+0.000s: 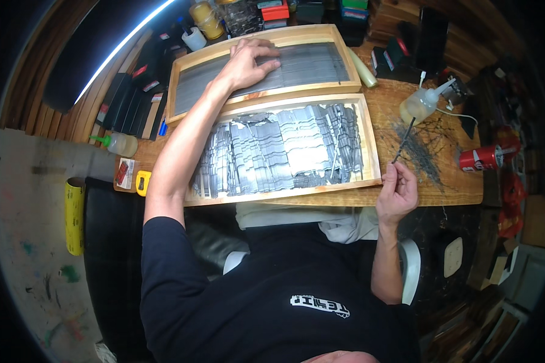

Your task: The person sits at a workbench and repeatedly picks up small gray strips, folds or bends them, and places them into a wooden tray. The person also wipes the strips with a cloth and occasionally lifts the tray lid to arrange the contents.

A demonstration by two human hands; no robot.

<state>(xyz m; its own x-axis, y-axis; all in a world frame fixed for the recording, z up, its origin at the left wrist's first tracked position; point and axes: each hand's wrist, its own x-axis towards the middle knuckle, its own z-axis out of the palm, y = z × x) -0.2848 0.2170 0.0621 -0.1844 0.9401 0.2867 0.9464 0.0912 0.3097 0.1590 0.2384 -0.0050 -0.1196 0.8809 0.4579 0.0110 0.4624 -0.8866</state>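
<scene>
My left hand (246,65) rests over the far wooden tray (339,37), fingers apart, on or just above its rows of thin dark grey strips (312,63). Nothing shows in its grasp. Near the right corner of the closer wooden tray (370,142), my right hand (398,192) pinches a thin dark stick (404,140) by its lower end. The stick points up and away, toward a squeeze bottle (419,104); whether they touch I cannot tell. Wavy, broken grey strips (278,145) in several stacks fill the closer tray.
Dark shavings (422,154) lie scattered on the wooden table (460,190), beside a red can (479,158). A yellow tape measure (143,183) and a green-tipped bottle (120,144) are at left. Jars (206,21) and boxes line the back. A bright lamp (124,51) hangs upper left.
</scene>
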